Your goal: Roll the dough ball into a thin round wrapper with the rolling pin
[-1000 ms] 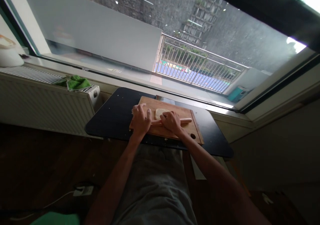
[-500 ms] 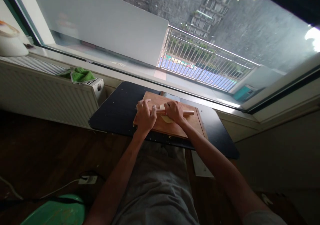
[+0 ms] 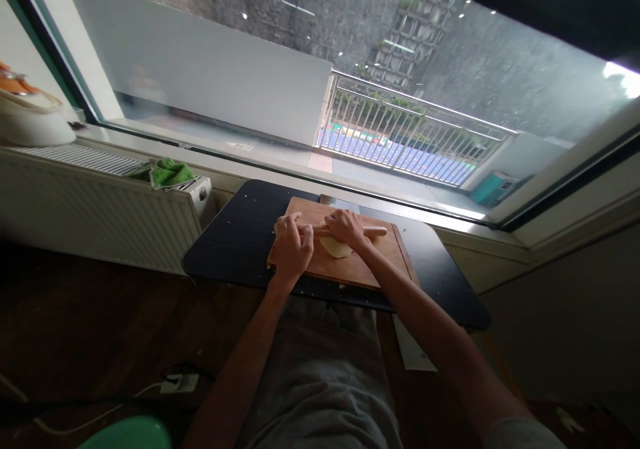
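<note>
A wooden cutting board [image 3: 373,266] lies on a small black table [image 3: 240,249] under the window. A pale flat piece of dough [image 3: 336,248] rests on the board. Across its far side lies a wooden rolling pin [image 3: 373,232]. My left hand [image 3: 293,246] presses down on the pin's left part, fingers curled over it. My right hand [image 3: 346,228] is curled over the pin near its middle, just beyond the dough. The pin's left end is hidden under my left hand.
A white radiator [image 3: 100,202] stands at the left with a green cloth [image 3: 170,172] on top and a white pot [image 3: 30,119] further left. A large window [image 3: 350,82] fills the back. A cable and plug [image 3: 177,384] lie on the dark floor, a green stool [image 3: 125,434] below.
Both hands have pushed the rolling pin away from me across the dough, from its near side to its far side. More of the dough now shows in front of the pin.
</note>
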A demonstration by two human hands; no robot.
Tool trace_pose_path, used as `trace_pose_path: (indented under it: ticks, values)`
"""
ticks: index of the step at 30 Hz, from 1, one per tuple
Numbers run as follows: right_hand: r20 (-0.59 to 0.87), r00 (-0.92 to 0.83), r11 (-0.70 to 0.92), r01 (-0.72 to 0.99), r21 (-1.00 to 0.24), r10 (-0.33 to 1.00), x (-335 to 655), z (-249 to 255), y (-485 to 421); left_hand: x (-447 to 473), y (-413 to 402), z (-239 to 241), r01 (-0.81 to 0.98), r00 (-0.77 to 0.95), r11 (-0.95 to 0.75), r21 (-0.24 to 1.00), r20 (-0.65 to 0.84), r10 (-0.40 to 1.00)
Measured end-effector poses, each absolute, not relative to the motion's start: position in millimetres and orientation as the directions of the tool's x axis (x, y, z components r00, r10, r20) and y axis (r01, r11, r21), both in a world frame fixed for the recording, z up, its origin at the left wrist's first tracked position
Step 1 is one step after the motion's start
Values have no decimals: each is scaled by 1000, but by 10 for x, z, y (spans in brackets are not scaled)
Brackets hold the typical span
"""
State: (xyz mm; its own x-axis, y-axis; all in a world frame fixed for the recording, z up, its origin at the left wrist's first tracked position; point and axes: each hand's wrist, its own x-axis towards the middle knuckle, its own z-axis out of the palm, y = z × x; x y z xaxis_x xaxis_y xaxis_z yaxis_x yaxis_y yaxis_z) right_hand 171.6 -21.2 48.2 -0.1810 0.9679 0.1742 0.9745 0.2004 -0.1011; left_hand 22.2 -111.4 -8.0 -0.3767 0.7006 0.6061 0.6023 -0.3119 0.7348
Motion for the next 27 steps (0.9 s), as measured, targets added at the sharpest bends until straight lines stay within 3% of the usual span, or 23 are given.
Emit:
trace_pose_path:
  ticks: [16, 27]
  values:
    - [214, -162, 187, 978, -98, 963, 1694, 486, -962, 218, -1109, -90, 637, -325, -304, 708, 605, 727]
    - [227, -120, 142, 986, -82, 966, 1577, 475, -767, 197, -1151, -68, 649, -291, -319, 691, 613, 735]
